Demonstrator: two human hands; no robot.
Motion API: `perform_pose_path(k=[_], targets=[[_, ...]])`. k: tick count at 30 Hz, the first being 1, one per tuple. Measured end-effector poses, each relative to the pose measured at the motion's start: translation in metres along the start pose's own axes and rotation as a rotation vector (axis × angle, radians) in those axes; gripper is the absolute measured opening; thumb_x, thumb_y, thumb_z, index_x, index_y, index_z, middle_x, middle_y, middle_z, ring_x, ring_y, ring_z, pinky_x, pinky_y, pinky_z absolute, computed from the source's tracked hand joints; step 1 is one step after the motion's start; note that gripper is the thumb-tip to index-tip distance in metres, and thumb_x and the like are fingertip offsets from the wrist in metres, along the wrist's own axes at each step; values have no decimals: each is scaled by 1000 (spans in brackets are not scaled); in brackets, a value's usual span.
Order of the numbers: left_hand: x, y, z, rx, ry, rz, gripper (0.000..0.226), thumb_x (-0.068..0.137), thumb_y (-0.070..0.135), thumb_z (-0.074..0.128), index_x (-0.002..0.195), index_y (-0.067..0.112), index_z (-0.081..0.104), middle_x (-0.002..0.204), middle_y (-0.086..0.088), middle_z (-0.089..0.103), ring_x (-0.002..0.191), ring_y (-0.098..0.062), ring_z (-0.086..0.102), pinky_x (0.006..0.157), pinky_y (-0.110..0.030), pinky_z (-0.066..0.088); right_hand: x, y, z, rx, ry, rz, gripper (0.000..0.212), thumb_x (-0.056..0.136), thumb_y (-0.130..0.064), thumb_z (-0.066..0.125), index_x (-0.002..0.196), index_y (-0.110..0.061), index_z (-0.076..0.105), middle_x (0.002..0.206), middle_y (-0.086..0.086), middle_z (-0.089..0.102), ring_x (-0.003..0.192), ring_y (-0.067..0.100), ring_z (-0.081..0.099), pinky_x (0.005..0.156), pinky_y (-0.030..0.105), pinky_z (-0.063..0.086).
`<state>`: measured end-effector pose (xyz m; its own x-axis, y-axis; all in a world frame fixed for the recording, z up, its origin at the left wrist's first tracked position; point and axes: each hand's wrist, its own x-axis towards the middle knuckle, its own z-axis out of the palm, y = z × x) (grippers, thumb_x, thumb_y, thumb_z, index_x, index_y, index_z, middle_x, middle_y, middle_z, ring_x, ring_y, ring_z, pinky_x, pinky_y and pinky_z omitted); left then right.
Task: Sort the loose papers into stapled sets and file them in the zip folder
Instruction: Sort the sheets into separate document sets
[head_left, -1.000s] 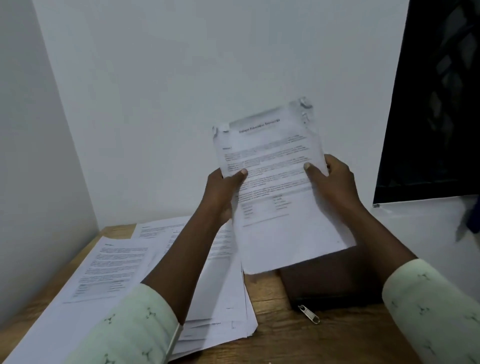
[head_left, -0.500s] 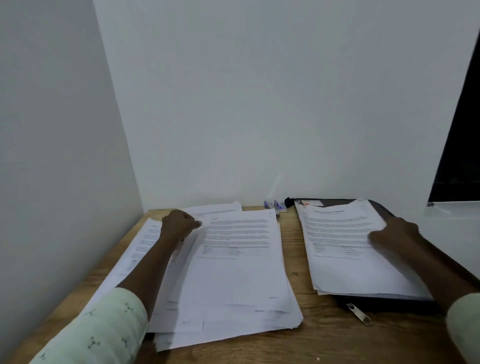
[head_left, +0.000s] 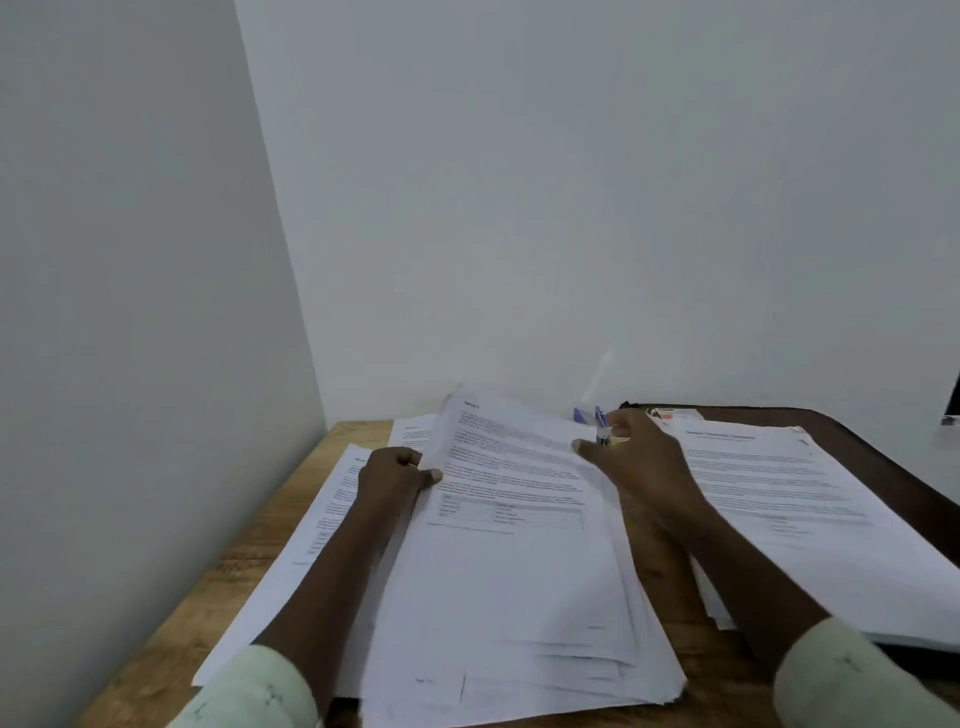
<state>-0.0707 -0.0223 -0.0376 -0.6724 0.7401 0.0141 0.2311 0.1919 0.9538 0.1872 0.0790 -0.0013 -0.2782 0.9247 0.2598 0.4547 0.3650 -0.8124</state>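
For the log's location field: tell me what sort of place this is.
Probably a home or office desk nook: a wooden desk set against bare white walls, piles of printed papers across it, and a dark zip folder at the right.

One wide-angle view, worn on the person's head, looks forward and slightly down from close above the near edge of the wooden surface (head_left: 228, 566), facing the corner of two white walls (head_left: 519, 208), which fill the upper half while the surface lies low in frame.
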Motion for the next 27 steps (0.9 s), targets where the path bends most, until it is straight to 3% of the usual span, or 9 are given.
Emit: perform_pose_path(k=[1,3,6,9,12,15,18,23,27], targets=[[-3,-4,-4,-156,-27,-5,15,75,6,80,66,12,70,74,-9,73,76,-29,69,68,-34,54,-1,3,9,29,-3,5,73,77,-40,81,135,-10,49,133,2,58,119,18,56,85,20,37],[-9,-8,-13,-429,-135,-30,5,86,-2,69,91,-1,68,91,-17,76,85,-36,72,65,-36,59,0,11,23,66,-9,23,88,67,-51,84,137,-12,47,134,-1,57,123,19,55,96,28,44],[-8,-11,-21,-594,-242,-51,36,85,6,70,115,-10,58,112,-24,71,101,-42,69,76,-46,60,6,19,33,173,-86,78,61,75,-33,84,128,-17,60,114,-8,68,111,16,64,84,24,51],[-3,-13,-22,-622,-218,-49,21,85,10,71,99,2,58,110,-27,70,91,-39,72,75,-50,60,9,15,34,156,-55,12,39,83,-18,76,121,-17,68,103,-12,66,98,10,63,72,14,42],[-3,-14,-18,-579,-119,15,14,92,3,64,79,6,57,95,-23,72,76,-32,71,77,-49,58,7,12,27,82,1,-2,36,90,-16,67,126,-14,65,115,-3,67,105,20,61,84,24,41],[2,-18,-25,-510,61,66,12,93,-3,60,83,4,63,89,-18,75,79,-32,70,79,-46,59,10,14,9,50,131,49,34,95,-14,58,128,-10,62,124,11,66,115,33,58,90,31,41],[9,-22,-33,-554,125,35,13,94,-1,61,82,4,61,97,-22,72,88,-36,68,86,-50,56,17,13,-14,131,231,58,29,96,-16,58,124,-7,64,121,13,67,112,33,60,88,31,41],[8,-22,-31,-537,116,29,15,93,2,63,79,6,60,97,-20,74,92,-37,69,88,-51,56,13,15,-15,210,157,67,27,93,-21,64,119,-14,68,113,3,70,108,29,63,98,41,48],[6,-21,-31,-543,82,37,14,94,3,63,81,7,61,99,-22,74,90,-37,70,85,-52,57,12,12,-8,254,133,98,28,83,-29,71,109,-17,72,104,1,74,99,27,68,96,49,53]])
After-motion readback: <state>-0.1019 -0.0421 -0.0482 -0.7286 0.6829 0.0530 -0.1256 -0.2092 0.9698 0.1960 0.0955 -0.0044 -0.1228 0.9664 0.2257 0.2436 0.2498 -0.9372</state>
